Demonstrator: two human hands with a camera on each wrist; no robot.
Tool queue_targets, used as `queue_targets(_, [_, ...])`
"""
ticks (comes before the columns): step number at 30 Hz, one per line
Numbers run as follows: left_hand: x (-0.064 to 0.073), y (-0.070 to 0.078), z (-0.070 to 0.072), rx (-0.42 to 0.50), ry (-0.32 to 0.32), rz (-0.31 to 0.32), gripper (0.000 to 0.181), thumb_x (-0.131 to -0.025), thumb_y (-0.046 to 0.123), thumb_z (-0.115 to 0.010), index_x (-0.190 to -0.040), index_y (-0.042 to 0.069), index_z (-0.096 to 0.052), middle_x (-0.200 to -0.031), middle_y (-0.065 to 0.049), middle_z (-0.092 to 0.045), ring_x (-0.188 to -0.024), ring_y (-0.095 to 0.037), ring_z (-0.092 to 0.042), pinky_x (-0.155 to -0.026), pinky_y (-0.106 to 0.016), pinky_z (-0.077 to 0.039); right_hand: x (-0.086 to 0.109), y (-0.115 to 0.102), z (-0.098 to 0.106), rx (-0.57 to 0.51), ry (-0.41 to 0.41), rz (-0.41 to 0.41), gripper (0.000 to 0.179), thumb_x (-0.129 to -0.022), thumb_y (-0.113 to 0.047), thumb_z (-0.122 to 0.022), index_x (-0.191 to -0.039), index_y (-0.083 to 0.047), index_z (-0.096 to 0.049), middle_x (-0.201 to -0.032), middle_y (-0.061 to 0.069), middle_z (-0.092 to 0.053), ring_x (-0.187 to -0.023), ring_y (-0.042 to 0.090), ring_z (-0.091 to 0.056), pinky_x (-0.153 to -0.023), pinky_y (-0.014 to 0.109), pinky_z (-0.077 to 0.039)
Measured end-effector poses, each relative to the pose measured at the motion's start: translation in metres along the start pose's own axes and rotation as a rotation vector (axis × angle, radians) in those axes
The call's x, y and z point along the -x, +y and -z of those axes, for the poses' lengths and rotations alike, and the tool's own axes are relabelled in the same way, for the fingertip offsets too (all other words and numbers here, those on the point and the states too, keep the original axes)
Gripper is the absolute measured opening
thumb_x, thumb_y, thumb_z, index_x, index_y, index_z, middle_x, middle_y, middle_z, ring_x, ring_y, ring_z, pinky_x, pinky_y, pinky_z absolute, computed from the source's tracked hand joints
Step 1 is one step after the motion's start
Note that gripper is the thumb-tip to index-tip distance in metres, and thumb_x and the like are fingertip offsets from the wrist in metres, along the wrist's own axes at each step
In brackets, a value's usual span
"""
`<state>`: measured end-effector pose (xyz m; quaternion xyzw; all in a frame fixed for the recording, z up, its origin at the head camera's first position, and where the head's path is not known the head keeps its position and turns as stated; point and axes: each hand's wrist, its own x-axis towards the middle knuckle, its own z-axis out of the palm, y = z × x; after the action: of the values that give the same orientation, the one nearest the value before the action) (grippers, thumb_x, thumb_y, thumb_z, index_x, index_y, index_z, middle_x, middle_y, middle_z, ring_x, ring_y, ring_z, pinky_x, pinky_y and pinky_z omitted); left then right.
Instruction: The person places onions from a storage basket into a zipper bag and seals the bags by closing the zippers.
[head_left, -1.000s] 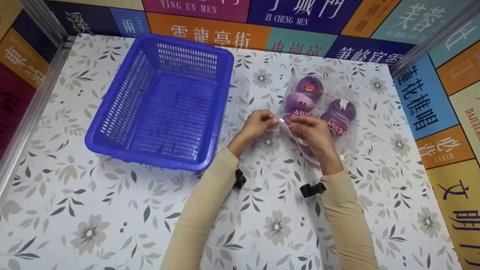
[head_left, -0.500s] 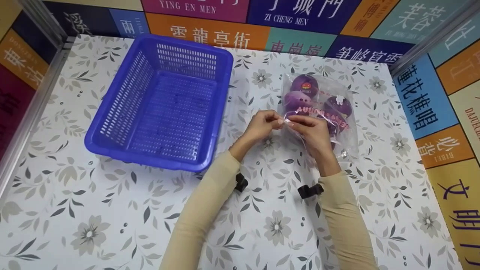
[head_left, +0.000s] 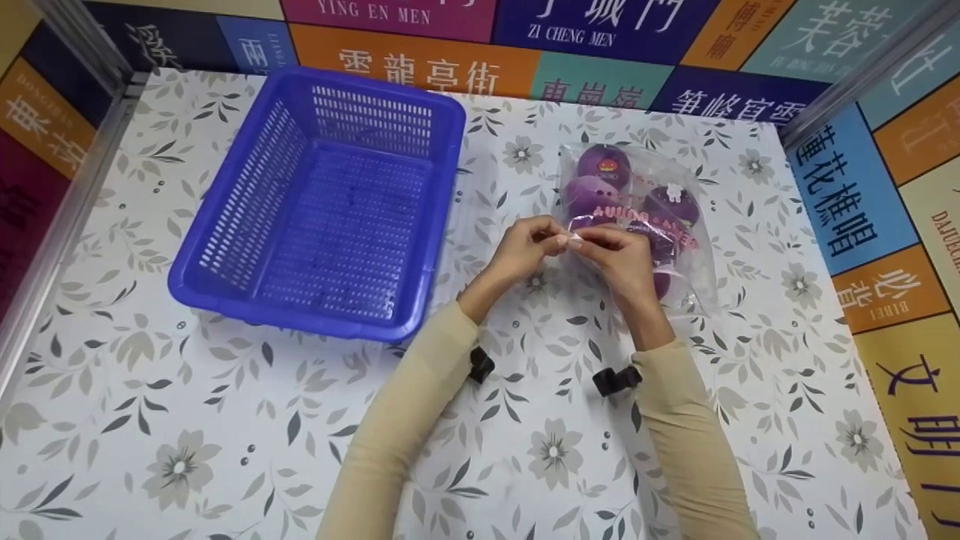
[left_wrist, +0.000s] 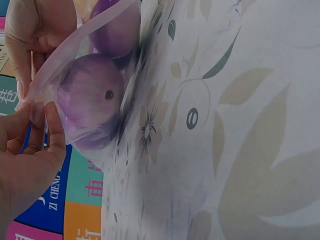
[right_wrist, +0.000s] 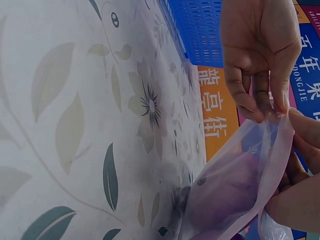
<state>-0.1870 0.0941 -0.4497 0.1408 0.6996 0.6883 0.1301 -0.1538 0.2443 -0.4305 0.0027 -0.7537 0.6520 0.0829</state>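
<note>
A clear plastic bag (head_left: 694,289) with pink printing lies on the right of the table and holds several round purple fruits (head_left: 602,166). My left hand (head_left: 525,244) pinches the bag's edge between thumb and fingers. Right beside it, my right hand (head_left: 621,259) pinches the same edge, so the fingertips nearly meet. In the left wrist view, the rim of the bag runs up between the two hands, and a purple fruit (left_wrist: 90,92) with a dark spot sits just inside. From the right wrist, a fruit (right_wrist: 225,185) shows blurred through the plastic.
A blue perforated basket (head_left: 337,225) stands left of the hands, with no object visible inside. Flower-patterned sheeting covers the table (head_left: 300,435). Panels with large lettering (head_left: 450,71) rise along the back and both sides.
Both hands have drawn closer together at the bag's edge, the left shifting slightly right. The bag and fruits have slid slightly left, and the bag lies flatter, its printing more readable.
</note>
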Motion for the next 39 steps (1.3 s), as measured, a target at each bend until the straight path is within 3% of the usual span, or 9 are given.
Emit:
queue_targets(4, [-0.001, 0.000, 0.001, -0.011, 0.005, -0.004, 0.009, -0.088, 0.003, -0.058, -0.088, -0.005, -0.062, -0.082, -0.013, -0.063, -0.072, -0.016, -0.057, -0.075, -0.042, -0.049, 0.001, -0.009, -0.003, 0.017, -0.002, 0.014, 0.018, -0.074, 0.010, -0.069, -0.089, 0.018, -0.063, -0.087, 0.025, -0.062, -0.076, 0.016, -0.059, -0.067, 0.023, -0.051])
queue_targets(8, [-0.002, 0.000, 0.001, -0.016, 0.024, -0.021, 0.009, -0.087, 0.003, -0.059, -0.086, -0.005, -0.062, -0.079, -0.011, -0.063, -0.069, -0.014, -0.055, -0.074, -0.042, -0.049, 0.002, -0.018, -0.005, 0.049, -0.001, 0.012, 0.015, -0.074, 0.012, -0.068, -0.087, 0.019, -0.063, -0.083, 0.021, -0.063, -0.074, 0.014, -0.058, -0.066, 0.021, -0.051])
queue_targets(17, [-0.003, -0.002, 0.002, 0.024, 0.052, -0.042, 0.009, -0.086, 0.000, -0.059, -0.086, -0.009, -0.061, -0.081, -0.017, -0.064, -0.071, -0.020, -0.060, -0.067, -0.024, -0.051, -0.003, -0.003, 0.004, 0.097, -0.012, -0.026, 0.017, -0.073, 0.008, -0.070, -0.087, 0.016, -0.065, -0.081, 0.017, -0.065, -0.070, 0.012, -0.057, -0.061, 0.019, -0.050])
queue_targets(26, [-0.002, -0.003, 0.002, 0.055, 0.109, -0.029, 0.008, -0.087, -0.003, -0.056, -0.087, -0.011, -0.059, -0.079, -0.019, -0.064, -0.068, -0.022, -0.058, -0.072, -0.042, -0.051, 0.000, -0.006, 0.012, 0.144, -0.007, -0.134, 0.016, -0.074, 0.004, -0.071, -0.089, 0.011, -0.068, -0.075, 0.002, -0.066, -0.067, 0.012, -0.056, -0.059, 0.021, -0.049])
queue_targets(33, [-0.001, -0.004, 0.001, 0.113, 0.126, -0.034, 0.009, -0.086, -0.005, -0.056, -0.088, -0.014, -0.058, -0.081, -0.021, -0.062, -0.069, -0.016, -0.057, -0.070, -0.027, -0.052, 0.003, -0.006, 0.019, 0.239, -0.004, -0.179, 0.017, -0.077, 0.002, -0.069, -0.093, 0.009, -0.067, -0.081, 0.007, -0.068, -0.069, 0.012, -0.055, -0.061, 0.024, -0.049])
queue_targets(39, [-0.001, -0.006, 0.000, 0.170, 0.142, -0.020, 0.011, -0.086, -0.005, -0.056, -0.089, -0.015, -0.058, -0.082, -0.019, -0.062, -0.072, -0.014, -0.057, -0.072, -0.025, -0.052, 0.005, -0.005, 0.022, 0.242, -0.003, -0.162, 0.016, -0.076, 0.004, -0.069, -0.091, 0.009, -0.068, -0.078, 0.011, -0.067, -0.061, 0.012, -0.054, -0.054, 0.021, -0.047])
